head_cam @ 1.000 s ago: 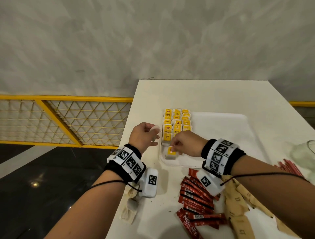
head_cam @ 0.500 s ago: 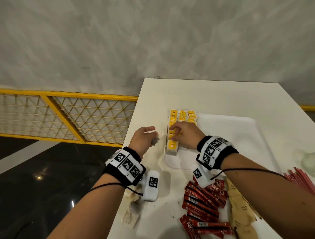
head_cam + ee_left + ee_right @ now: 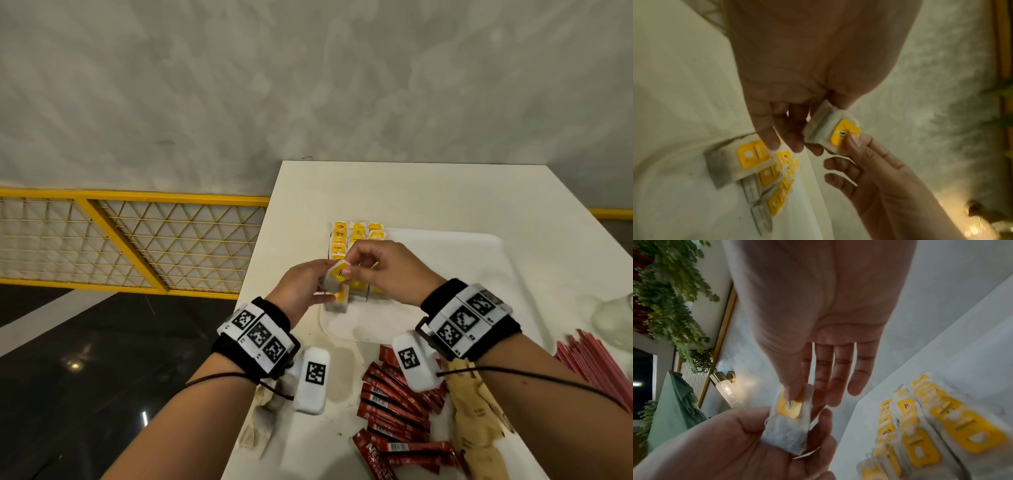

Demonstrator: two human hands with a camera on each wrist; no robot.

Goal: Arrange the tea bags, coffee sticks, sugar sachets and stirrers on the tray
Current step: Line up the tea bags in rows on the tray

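A tea bag (image 3: 336, 274) with a yellow tag is held over the tray's left edge between both hands. My left hand (image 3: 324, 288) grips its paper pouch (image 3: 822, 126) from below. My right hand (image 3: 349, 268) pinches the yellow tag (image 3: 790, 404) with thumb and forefinger, its other fingers straight. Several tea bags (image 3: 356, 234) lie in rows on the left side of the white tray (image 3: 455, 274). Red coffee sticks (image 3: 394, 404), brown sugar sachets (image 3: 476, 421) and red stirrers (image 3: 599, 363) lie on the table near me.
A few loose tea bags (image 3: 260, 421) lie at the table's left edge, under my left wrist. A clear glass (image 3: 616, 315) stands at the far right. The right part of the tray is bare. A yellow railing (image 3: 137, 240) runs left of the table.
My right hand left the rows of tea bags on the tray and came to the tea bag in my left hand, pinching its tag. The left hand shifted toward the tray.
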